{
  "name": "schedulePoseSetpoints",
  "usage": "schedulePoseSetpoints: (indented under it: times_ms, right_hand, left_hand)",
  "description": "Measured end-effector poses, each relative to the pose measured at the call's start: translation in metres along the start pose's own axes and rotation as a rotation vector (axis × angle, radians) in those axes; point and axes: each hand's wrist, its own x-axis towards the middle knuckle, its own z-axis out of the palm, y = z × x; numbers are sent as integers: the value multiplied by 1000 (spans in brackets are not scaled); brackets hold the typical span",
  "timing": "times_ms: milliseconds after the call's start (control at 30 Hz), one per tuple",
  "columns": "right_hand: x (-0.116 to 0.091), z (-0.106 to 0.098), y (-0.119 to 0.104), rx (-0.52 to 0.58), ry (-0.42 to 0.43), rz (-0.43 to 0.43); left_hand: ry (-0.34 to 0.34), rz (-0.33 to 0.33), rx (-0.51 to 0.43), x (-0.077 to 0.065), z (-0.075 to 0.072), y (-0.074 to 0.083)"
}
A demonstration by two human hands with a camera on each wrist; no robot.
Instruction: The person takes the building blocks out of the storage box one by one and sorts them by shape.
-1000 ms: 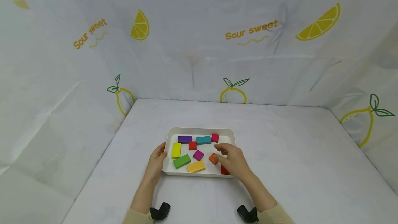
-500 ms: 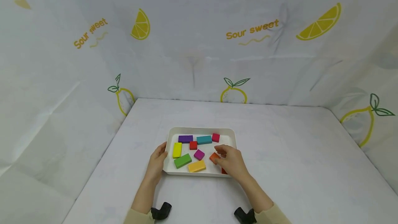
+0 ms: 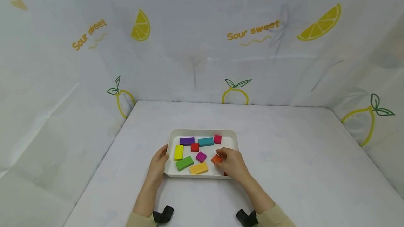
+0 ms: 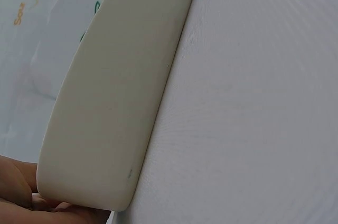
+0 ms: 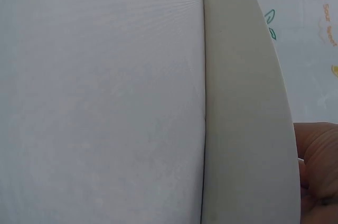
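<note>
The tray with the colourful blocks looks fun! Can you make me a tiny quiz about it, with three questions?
1. True or false: the left hand is holding a side of the white tray.
2. Which of these is nearest the right hand?
A) the green block
B) the orange block
C) the yellow block
3. Fill in the colour: at the tray's far side, the ____ block lies between the purple block and the pinkish-red block.

Key: 1. True. 2. B. 3. Blue-green.
</note>
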Motion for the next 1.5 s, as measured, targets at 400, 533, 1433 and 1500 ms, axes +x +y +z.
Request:
schedulePoseSetpoints:
  times_ms: [400, 533, 1433, 1500]
  right_hand:
    - [-2, 2, 2, -51, -6, -29]
    - [-2, 0, 3, -58, 3, -40]
    - [-2, -10, 0, -8, -20, -12]
    - [1, -19, 1, 5, -14, -5]
  left_hand:
    - [2, -4, 11, -5, -1, 0]
    - [-7, 7, 2, -3, 1, 2]
    - [-2, 6, -12, 1, 1, -2]
    - [-2, 7, -15, 1, 1, -2]
